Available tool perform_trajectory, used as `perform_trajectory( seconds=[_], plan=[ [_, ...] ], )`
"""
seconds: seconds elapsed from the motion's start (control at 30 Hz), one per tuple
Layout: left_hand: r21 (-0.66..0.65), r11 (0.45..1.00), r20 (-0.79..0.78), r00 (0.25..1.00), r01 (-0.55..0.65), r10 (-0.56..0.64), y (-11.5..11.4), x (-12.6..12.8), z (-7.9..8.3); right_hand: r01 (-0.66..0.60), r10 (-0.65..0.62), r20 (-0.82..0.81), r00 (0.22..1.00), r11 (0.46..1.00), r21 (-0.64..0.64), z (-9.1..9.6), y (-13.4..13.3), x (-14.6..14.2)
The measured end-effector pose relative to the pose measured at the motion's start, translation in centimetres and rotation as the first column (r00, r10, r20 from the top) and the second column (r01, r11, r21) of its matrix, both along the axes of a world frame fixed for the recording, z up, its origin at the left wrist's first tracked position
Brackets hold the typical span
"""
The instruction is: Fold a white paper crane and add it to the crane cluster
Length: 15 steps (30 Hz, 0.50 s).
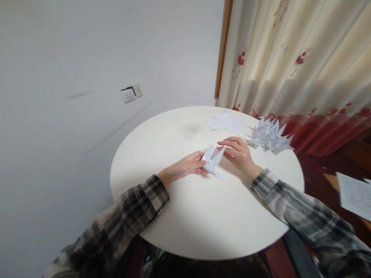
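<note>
A folded white paper crane with pointed tips is held above the round table. My left hand is closed on its left side, the thumb lying across the paper. At the crane's upper right tip is my right hand, its bent fingers around that point; part of the grip is hidden behind the paper. Beyond my right hand, a cluster of folded paper cranes stands with sharp points sticking up. Flat white paper sheets lie near the far edge, partly overlapping.
The round white table has its far left side close to a pale wall with a socket. A patterned curtain hangs behind the right side. Printed paper lies on a lower wooden surface at the far right.
</note>
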<state>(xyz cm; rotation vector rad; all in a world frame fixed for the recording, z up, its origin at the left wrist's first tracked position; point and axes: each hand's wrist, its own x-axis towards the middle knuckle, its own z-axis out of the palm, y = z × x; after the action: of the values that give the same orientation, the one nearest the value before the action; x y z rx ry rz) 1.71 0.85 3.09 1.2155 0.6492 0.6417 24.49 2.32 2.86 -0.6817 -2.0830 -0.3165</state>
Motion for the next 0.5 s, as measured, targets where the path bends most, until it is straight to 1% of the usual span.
perform_trajectory(
  seconds=[0.07, 0.13, 0.2, 0.27, 0.33, 0.43, 0.5],
  plan=[
    [0.023, 1.0, 0.001, 1.0, 0.001, -0.001, 0.1, 0.0, -0.1, 0.008, -0.009, 0.045, 0.999, 1.0, 0.011, 0.0, -0.1, 0.0],
    [0.068, 0.998, 0.014, 1.0, -0.012, 0.011, 0.3, 0.0, -0.4, 0.036, -0.035, 0.061, 0.998, 0.999, -0.013, -0.1, -0.1, 0.0],
    [0.119, 0.992, 0.04, 0.999, -0.04, 0.036, 0.7, 0.0, -0.8, 0.067, -0.065, 0.032, 0.997, 0.995, -0.07, -0.2, -0.1, -0.2],
    [0.165, 0.983, 0.065, 0.995, -0.079, 0.069, 1.0, -0.1, -1.0, 0.076, -0.08, -0.022, 0.997, 0.984, -0.159, -0.3, -0.1, -0.4],
    [0.198, 0.973, 0.073, 0.992, -0.115, 0.103, 1.1, 0.0, -1.0, 0.054, -0.08, -0.085, 0.993, 0.96, -0.275, -0.5, 0.0, -0.7],
    [0.223, 0.963, 0.069, 0.988, -0.15, 0.138, 1.1, 0.0, -0.7, 0.01, -0.092, -0.165, 0.982, 0.897, -0.441, -0.7, 0.0, -1.1],
    [0.23, 0.96, 0.059, 0.987, -0.159, 0.149, 1.0, 0.0, -0.6, 0.001, -0.102, -0.178, 0.979, 0.871, -0.491, -0.9, 0.0, -1.3]
  ],
)
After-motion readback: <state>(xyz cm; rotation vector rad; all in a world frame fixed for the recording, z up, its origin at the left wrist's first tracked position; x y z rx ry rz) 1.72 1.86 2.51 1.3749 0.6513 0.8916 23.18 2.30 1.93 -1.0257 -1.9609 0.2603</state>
